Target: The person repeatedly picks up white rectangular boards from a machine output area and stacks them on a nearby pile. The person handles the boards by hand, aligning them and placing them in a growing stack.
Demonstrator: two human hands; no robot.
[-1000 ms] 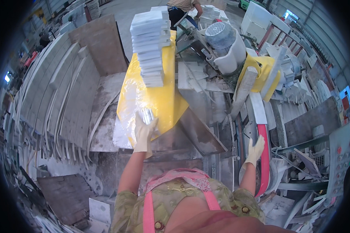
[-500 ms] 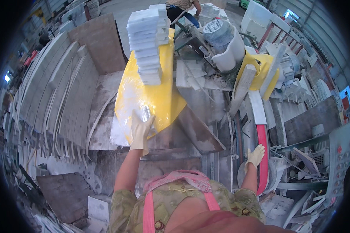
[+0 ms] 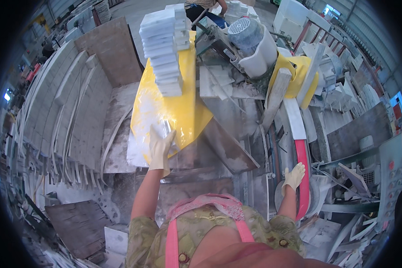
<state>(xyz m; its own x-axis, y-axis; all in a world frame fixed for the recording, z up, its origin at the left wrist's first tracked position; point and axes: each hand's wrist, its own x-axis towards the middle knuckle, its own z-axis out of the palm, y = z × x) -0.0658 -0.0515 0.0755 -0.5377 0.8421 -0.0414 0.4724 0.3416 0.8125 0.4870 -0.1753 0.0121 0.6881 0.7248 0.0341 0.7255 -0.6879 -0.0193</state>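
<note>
My left hand (image 3: pixel 160 145), in a pale rubber glove, lies on a wet, shiny yellow sheet (image 3: pixel 187 107) with its thumb spread from the fingers. A small bright patch shows between thumb and fingers; whether it is an object or a reflection I cannot make out. Farther up the same sheet stands a tall stack of white stone tiles (image 3: pixel 160 49). My right hand (image 3: pixel 294 175), also gloved, reaches to the left edge of a narrow red belt (image 3: pixel 303 183), fingers stretched out, holding nothing I can see. A long white strip (image 3: pixel 295 118) lies in line beyond the belt's red part.
Long grey slabs (image 3: pixel 58 102) lean in a row at left. A motor with a grated cover (image 3: pixel 245 33) stands beyond the belt. Upright boards (image 3: pixel 277 96) and yellow sheeting (image 3: pixel 295 73) flank the strip. A control panel (image 3: pixel 392 178) is far right. Another person (image 3: pixel 205 9) works at the back.
The view has shifted slightly. Both hands stay in nearly the same places on the sheet and beside the belt.
</note>
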